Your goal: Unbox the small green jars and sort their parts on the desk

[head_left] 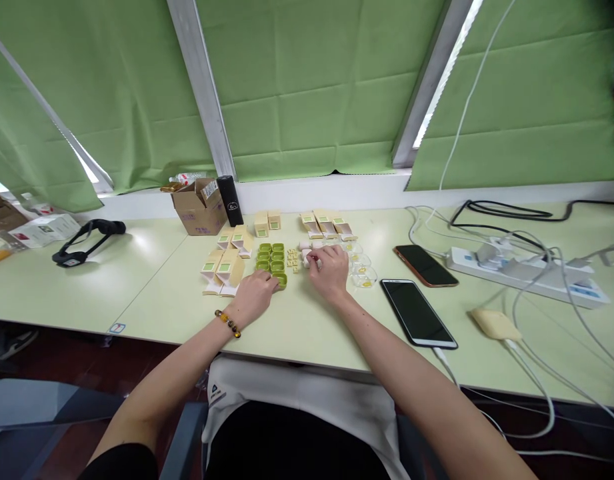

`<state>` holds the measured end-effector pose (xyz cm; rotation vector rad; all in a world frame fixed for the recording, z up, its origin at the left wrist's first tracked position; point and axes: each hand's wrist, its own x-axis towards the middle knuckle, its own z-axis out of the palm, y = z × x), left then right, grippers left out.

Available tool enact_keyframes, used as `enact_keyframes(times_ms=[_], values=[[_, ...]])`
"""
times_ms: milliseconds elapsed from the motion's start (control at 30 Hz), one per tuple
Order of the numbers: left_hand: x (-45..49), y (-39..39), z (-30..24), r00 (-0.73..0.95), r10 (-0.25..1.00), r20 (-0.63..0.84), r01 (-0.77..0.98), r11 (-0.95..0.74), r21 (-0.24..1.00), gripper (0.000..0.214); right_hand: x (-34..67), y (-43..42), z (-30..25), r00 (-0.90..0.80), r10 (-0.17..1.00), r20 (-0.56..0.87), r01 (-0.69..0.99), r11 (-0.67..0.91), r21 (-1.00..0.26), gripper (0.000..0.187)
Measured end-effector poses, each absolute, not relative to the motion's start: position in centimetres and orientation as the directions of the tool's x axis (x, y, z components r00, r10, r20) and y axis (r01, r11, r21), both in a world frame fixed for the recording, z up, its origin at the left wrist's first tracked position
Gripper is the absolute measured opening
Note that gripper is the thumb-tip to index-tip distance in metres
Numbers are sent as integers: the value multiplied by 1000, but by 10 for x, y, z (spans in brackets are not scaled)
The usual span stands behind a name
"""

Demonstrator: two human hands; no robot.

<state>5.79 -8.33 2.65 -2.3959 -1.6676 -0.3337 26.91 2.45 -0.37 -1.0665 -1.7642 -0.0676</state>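
Note:
My left hand rests on the table with its fingers curled around a small green tray, the nearest of several green trays laid in two columns. My right hand is closed in a pinch on a small pale piece just right of the trays. Small yellowish pieces lie between the two hands. Cream boxes with green labels lie left of the trays. Clear plastic lids lie right of my right hand.
More cream boxes stand further back, beside a brown cardboard box and a black cylinder. Two phones lie to the right, then a power strip with tangled white cables. A black headset lies far left.

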Motion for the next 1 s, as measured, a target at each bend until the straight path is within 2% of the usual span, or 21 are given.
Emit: enact_keyframes(times_ms=[233,467,667,1000], values=[[57,-77,17,309,912,270,951,-305,-59,27,269,23,-4,-98,607,789,677,621,-394,13],[58,-77,16,288,917,276,956,-292,-26,26,268,22,-5,-130,606,785,689,624,-368,14],[57,-74,13,284,919,274,959,-278,-60,27,267,20,-3,-156,618,770,700,619,-355,14],[56,-85,29,239,912,334,966,-260,18,15,266,17,-1,-160,599,785,670,650,-359,15]])
